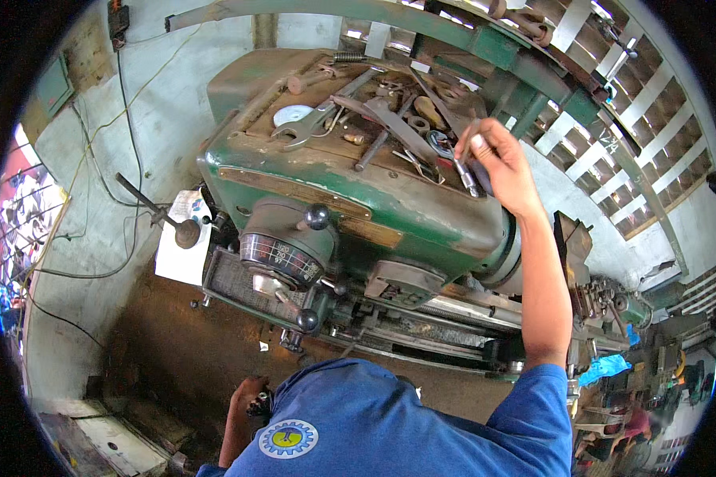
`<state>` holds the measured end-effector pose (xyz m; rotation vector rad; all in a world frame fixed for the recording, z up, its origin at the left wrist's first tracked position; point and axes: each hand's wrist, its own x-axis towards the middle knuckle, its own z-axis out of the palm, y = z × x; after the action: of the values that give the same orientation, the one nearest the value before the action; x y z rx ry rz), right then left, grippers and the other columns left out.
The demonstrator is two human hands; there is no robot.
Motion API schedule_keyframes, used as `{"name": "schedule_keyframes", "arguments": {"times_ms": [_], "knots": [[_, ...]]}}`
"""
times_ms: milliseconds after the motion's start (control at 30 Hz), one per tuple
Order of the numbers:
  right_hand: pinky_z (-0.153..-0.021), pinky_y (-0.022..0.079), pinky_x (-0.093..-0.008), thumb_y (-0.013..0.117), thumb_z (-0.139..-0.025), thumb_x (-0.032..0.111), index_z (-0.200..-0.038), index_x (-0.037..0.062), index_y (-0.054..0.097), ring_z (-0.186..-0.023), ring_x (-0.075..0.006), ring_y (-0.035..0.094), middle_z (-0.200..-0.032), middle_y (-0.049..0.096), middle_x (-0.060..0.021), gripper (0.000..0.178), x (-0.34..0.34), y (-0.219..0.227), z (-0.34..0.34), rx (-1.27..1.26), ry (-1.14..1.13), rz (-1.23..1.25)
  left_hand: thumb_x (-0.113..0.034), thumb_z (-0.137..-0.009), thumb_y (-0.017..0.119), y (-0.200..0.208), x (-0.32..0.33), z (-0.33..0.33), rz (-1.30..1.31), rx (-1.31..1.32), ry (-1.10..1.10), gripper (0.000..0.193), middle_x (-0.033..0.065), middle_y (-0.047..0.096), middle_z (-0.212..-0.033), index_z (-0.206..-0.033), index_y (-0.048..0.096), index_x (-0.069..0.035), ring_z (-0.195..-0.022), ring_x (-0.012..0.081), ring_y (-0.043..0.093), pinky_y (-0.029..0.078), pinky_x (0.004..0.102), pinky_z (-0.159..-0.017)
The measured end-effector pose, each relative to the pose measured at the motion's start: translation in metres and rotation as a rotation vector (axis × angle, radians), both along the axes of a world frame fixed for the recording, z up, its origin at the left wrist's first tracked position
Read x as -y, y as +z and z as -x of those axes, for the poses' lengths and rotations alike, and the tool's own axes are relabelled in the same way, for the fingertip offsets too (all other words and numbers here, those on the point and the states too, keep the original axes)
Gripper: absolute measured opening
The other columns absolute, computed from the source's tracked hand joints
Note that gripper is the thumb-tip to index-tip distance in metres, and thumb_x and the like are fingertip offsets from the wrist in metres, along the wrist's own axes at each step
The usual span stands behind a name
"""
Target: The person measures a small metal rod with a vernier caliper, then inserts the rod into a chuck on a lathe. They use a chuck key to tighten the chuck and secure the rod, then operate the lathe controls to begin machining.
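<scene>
My right hand [497, 159] reaches over the right end of the lathe's green headstock [358, 215]. Its fingers are pinched together at the upper end of a short, shiny metal rod-shaped tool [467, 180], whose lower end points toward the headstock's front edge. Beside it lie a small round tin [439, 144] and some thin pointed tools [412, 163]. At the lower left, my left hand [249, 391] hangs low beside my body, its fingers curled around something small and dark that I cannot make out.
A large open-end wrench [318, 119], a hammer [310, 79], a white disc [293, 116] and several bars crowd the headstock top. Knobbed levers [317, 216] jut from its front. A paper sheet [181, 246] hangs at the left. Blue cloth [605, 369] lies at right.
</scene>
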<state>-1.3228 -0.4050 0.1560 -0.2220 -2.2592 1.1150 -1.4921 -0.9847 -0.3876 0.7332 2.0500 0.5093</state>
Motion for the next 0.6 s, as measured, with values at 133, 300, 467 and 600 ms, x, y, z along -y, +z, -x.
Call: {"name": "schedule_keyframes", "arguments": {"times_ms": [133, 300, 467, 600], "knots": [[-0.073, 0.051, -0.0302, 0.050, -0.103, 0.010, -0.126, 0.0058, 0.052, -0.087, -0.0182, 0.064, -0.099, 0.065, -0.0095, 0.024, 0.019, 0.007, -0.024, -0.266, -0.001, 0.399, -0.027, -0.092, 0.066, 0.133, 0.004, 0.023, 0.119, 0.117, 0.206, 0.031, 0.0124, 0.069, -0.077, -0.093, 0.068, 0.004, -0.056, 0.0180, 0.064, 0.049, 0.0342, -0.044], [-0.069, 0.053, -0.0329, 0.056, -0.099, 0.006, -0.140, 0.0028, 0.044, -0.085, -0.0202, 0.065, -0.098, 0.065, -0.0116, 0.043, 0.073, -0.004, -0.059, -0.374, -0.067, 0.515, -0.022, -0.088, 0.074, 0.309, -0.016, 0.030, -0.305, 0.167, 0.406, 0.027, 0.0112, 0.067, -0.072, -0.086, 0.058, 0.000, -0.048, 0.0161, 0.060, 0.045, 0.0283, -0.039], [-0.069, 0.055, -0.0281, 0.057, -0.097, -0.001, -0.132, 0.0004, 0.057, -0.084, -0.0173, 0.065, -0.098, 0.065, -0.0101, 0.035, 0.123, -0.042, -0.074, -0.206, -0.030, 0.381, -0.009, -0.079, 0.084, 0.415, -0.058, 0.006, -1.066, 0.346, 0.142, 0.035, 0.0272, 0.070, -0.083, -0.087, 0.050, -0.004, -0.067, 0.0264, 0.072, 0.055, 0.0306, -0.049], [-0.068, 0.053, -0.0250, 0.062, -0.096, 0.003, -0.125, -0.0018, 0.062, -0.080, -0.0115, 0.063, -0.096, 0.068, -0.0081, 0.030, 0.131, -0.057, -0.081, -0.110, -0.156, 0.426, -0.011, -0.064, 0.093, 0.438, -0.132, -0.029, -1.332, 0.627, -0.374, 0.051, 0.0345, 0.068, -0.093, -0.085, 0.047, -0.008, -0.082, 0.0366, 0.072, 0.060, 0.0395, -0.064]]}}
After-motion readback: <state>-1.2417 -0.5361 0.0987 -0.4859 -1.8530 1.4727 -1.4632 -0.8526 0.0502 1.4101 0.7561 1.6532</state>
